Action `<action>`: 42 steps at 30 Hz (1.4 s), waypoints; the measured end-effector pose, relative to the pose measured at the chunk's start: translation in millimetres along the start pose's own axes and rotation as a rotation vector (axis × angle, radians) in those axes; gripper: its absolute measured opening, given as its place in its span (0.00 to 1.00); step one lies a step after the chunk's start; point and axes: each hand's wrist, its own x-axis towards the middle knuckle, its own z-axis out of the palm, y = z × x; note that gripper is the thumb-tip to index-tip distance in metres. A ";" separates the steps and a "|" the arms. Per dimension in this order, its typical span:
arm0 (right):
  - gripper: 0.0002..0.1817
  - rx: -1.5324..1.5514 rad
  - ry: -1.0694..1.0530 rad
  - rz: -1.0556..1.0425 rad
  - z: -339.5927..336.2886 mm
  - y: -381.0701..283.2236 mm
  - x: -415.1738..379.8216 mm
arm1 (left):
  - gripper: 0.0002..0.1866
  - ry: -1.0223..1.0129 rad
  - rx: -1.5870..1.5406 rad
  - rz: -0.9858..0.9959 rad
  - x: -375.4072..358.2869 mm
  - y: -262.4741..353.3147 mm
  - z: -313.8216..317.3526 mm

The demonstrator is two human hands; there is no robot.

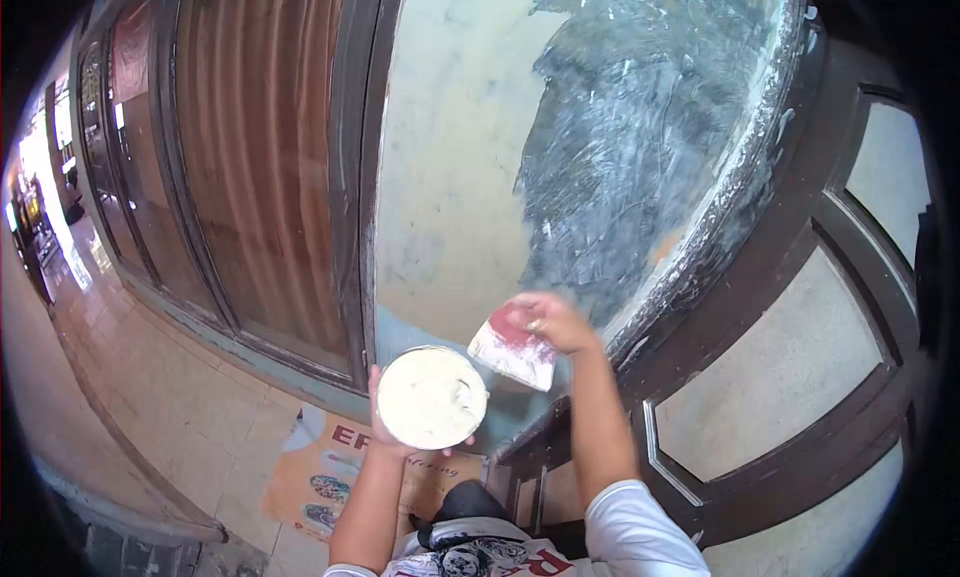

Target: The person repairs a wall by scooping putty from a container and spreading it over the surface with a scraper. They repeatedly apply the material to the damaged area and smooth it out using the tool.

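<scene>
My left hand [392,435] is wrapped round a round tub of white paste [430,398], holding it from below and the left side with its open top facing up. To the right of the tub, my right hand [555,320] grips a red scraper [512,323] whose broad lower edge is smeared with white paste. The scraper is beside the tub and apart from it. Behind both hands stands a wall [455,167], pale cream on the left, with a large grey, white-streaked patch [620,157] on the right.
Dark-framed windows with a brown curtain [255,167] stand at the left. A dark panelled door [740,407] is at the right. A printed banner [325,467] lies on the tiled floor [190,397] below. A pale ledge curves along the left edge.
</scene>
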 end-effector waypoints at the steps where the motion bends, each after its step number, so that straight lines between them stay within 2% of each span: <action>1: 0.17 0.146 -0.044 0.034 14.2 20.2 5.7 | 0.56 0.023 -0.021 0.008 4.3 -2.2 0.1; 3: 0.15 0.326 -0.041 0.131 44.4 37.9 2.8 | 0.54 0.075 -0.088 0.042 7.2 -4.4 -1.1; 6: 0.13 0.378 -0.031 0.184 43.3 77.3 6.5 | 0.53 0.098 -0.108 0.040 1.2 -2.3 -0.9; 7: 0.14 0.360 -0.053 0.143 40.1 88.0 6.5 | 0.52 0.306 -0.082 0.101 -1.9 -2.1 -3.0; 8: 0.14 0.363 -0.053 0.143 35.4 97.2 4.2 | 0.52 0.309 -0.081 0.101 -5.5 -3.0 -6.7; 10: 0.15 0.312 0.181 0.212 28.2 104.4 -1.0 | 0.48 0.097 -0.278 0.110 -10.5 -3.8 -12.5; 11: 0.17 0.300 0.211 0.181 15.4 125.8 -2.1 | 0.47 -0.161 0.072 0.059 -4.9 3.3 -13.6; 12: 0.17 0.297 0.203 0.175 12.1 130.1 -8.4 | 0.53 0.016 -0.189 0.053 -9.7 -2.1 -11.3; 13: 0.17 0.434 0.283 0.163 9.1 132.5 -11.7 | 0.53 0.009 -0.181 0.061 -7.3 1.5 -7.1; 14: 0.18 0.572 0.362 0.156 8.7 136.9 -15.4 | 0.53 0.163 -0.259 0.077 -5.3 4.2 -3.4; 15: 0.19 0.511 0.405 0.162 10.0 144.5 -12.0 | 0.53 0.318 -0.339 0.092 -4.3 6.1 -1.4; 16: 0.19 0.508 0.398 0.159 7.2 150.1 -7.3 | 0.53 0.314 -0.336 0.097 -2.0 8.8 -8.5; 18: 0.19 0.555 0.201 0.143 16.7 140.9 -4.8 | 0.52 0.095 -0.035 -0.105 6.1 13.6 -31.1; 19: 0.18 0.578 0.145 0.153 17.1 134.3 -4.5 | 0.51 0.087 0.018 -0.125 10.7 12.9 -42.1; 20: 0.18 0.584 0.148 0.154 21.6 125.1 -3.8 | 0.51 0.375 -0.260 -0.011 16.5 7.4 -41.1; 22: 0.18 0.544 0.204 0.175 27.5 114.7 -7.9 | 0.51 0.064 -0.061 -0.144 23.5 4.9 -42.3; 26: 0.18 0.534 0.276 0.192 14.8 140.3 -25.6 | 0.50 0.058 -0.132 -0.133 25.1 -7.2 -30.6; 29: 0.19 0.514 0.333 0.233 6.7 153.4 -49.7 | 0.49 0.343 -0.356 0.053 16.2 -8.5 -27.2; 30: 0.20 0.494 0.386 0.227 8.4 153.5 -50.7 | 0.49 0.341 -0.353 0.060 14.8 -9.5 -29.9; 31: 0.19 0.542 0.450 0.194 15.7 148.0 -56.4 | 0.49 0.296 -0.191 0.033 12.6 -10.4 -33.1; 32: 0.19 0.551 0.449 0.196 10.3 154.8 -57.9 | 0.49 0.254 -0.030 0.000 9.8 -9.5 -36.1; 33: 0.20 0.784 0.182 0.186 6.5 148.3 -63.5 | 0.49 0.262 -0.055 -0.050 9.3 -6.5 -33.8; 34: 0.21 1.006 -0.089 0.165 8.5 144.3 -68.7 | 0.49 0.039 -0.003 -0.180 13.5 -5.5 -29.7; 35: 0.20 0.588 0.437 0.371 23.7 146.0 -67.4 | 0.49 0.017 -0.020 -0.211 14.8 -6.2 -29.6; 37: 0.19 0.626 0.483 0.302 48.6 135.5 -54.5 | 0.49 -0.008 -0.027 -0.266 15.2 -2.1 -36.7; 38: 0.18 0.652 0.519 0.241 56.5 131.3 -50.0 | 0.49 0.119 -0.135 -0.238 13.7 1.0 -45.6; 39: 0.16 0.630 0.379 0.246 54.3 128.5 -55.5 | 0.48 0.246 -0.243 -0.209 13.5 5.2 -46.8; 40: 0.16 0.634 0.397 0.235 59.0 129.5 -55.6 | 0.48 0.243 -0.241 -0.230 10.7 10.0 -48.4; 42: 0.17 0.601 0.559 0.198 66.3 138.8 -49.6 | 0.47 0.375 -0.215 -0.198 7.4 24.0 -49.6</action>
